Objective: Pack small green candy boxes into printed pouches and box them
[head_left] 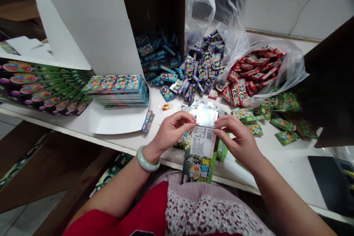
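Note:
My left hand (173, 131) and my right hand (236, 136) pinch opposite edges of a shiny clear plastic sleeve (203, 115) at the top of a green printed candy package (197, 158). A white barcode label (202, 141) shows on the package, which hangs down over the table edge. Loose packets lie just ahead: blue (156, 49), purple (201, 70), red (249, 73) and green (279, 121), in separate heaps. A pale jade bangle (148, 158) circles my left wrist.
A stack of blue-green boxes (117, 90) sits on white card, with long green boxes (35, 86) at the far left. A white cardboard flap (88, 22) rises behind them. Clear plastic bags (218, 7) lie behind the heaps. A dark panel (329, 188) rests at the lower right.

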`<state>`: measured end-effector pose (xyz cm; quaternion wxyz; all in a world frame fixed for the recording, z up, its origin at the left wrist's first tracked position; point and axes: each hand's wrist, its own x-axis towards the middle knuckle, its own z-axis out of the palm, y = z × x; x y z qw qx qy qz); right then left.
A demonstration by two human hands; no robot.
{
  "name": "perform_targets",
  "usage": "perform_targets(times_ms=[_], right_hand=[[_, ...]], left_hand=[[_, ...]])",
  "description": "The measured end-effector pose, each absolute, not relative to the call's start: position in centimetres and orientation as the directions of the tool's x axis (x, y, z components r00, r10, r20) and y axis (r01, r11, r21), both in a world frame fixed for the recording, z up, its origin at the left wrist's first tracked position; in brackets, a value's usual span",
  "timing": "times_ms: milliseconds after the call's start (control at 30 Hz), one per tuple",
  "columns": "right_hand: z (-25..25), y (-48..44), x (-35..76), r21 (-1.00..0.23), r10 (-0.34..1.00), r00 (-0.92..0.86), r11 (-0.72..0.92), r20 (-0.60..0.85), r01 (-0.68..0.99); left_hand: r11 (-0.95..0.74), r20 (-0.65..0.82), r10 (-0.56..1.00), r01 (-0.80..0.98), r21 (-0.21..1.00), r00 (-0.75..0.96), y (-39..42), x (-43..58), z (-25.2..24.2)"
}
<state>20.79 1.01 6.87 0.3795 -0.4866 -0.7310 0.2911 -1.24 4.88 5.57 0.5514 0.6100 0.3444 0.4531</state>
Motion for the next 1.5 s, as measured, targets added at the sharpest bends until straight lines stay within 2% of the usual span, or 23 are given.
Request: perform_targets(times_ms=[67,133,267,367,500,600,767,833,967,1300,1500], right_hand=[[7.1,1.0,20.7,-0.754,0.916,-0.277,0.397,0.290,0.524],[7.3,1.1,20.6,-0.773,0.921,-0.286,0.378,0.263,0.509],[7.6,1.7,20.2,-0.889,0.980,-0.168,0.169,0.106,0.426],[7.7,2.4,19.8,-0.952,0.988,-0.153,0.011,-0.037,0.306],[7.7,3.1,19.7,-0.967,0.974,-0.206,-0.040,-0.094,0.251],[7.7,2.8,19.8,-0.954,0.970,-0.239,0.034,-0.040,0.298],[7.8,1.4,19.9,-0.882,0.952,-0.254,0.264,0.172,0.391],[7.6,1.1,19.8,-0.871,0.962,-0.212,0.249,0.172,0.423],[7.1,1.0,19.5,-0.910,0.980,-0.166,0.164,0.108,0.380],[5.6,-0.5,19.2,-0.873,0.961,-0.093,0.274,0.259,0.403],[5.5,-0.9,17.7,-0.892,0.963,-0.027,0.260,0.269,0.370]], left_hand=[[-0.141,0.169,0.918,-0.104,0.985,0.358,4.9,-1.2,5.7],[-0.126,0.148,0.926,-0.085,0.988,0.347,5.0,-1.1,5.7],[-0.072,0.077,0.932,-0.026,0.997,0.353,5.2,-0.6,5.9],[-0.015,0.030,0.939,-0.044,0.999,0.343,5.5,-0.3,6.1],[-0.023,0.043,0.933,-0.059,0.998,0.357,5.7,-0.4,6.1],[-0.087,0.119,0.905,-0.097,0.991,0.407,5.8,-1.0,5.8],[-0.122,0.158,0.836,-0.103,0.987,0.526,5.5,-2.1,5.1],[-0.145,0.159,0.841,-0.068,0.987,0.517,5.3,-2.1,4.7],[-0.191,0.191,0.860,-0.049,0.980,0.474,5.0,-1.9,4.3],[-0.175,0.137,0.883,0.045,0.984,0.449,4.2,-2.2,4.1],[-0.260,0.231,0.864,0.004,0.966,0.448,4.5,-1.9,4.2]])
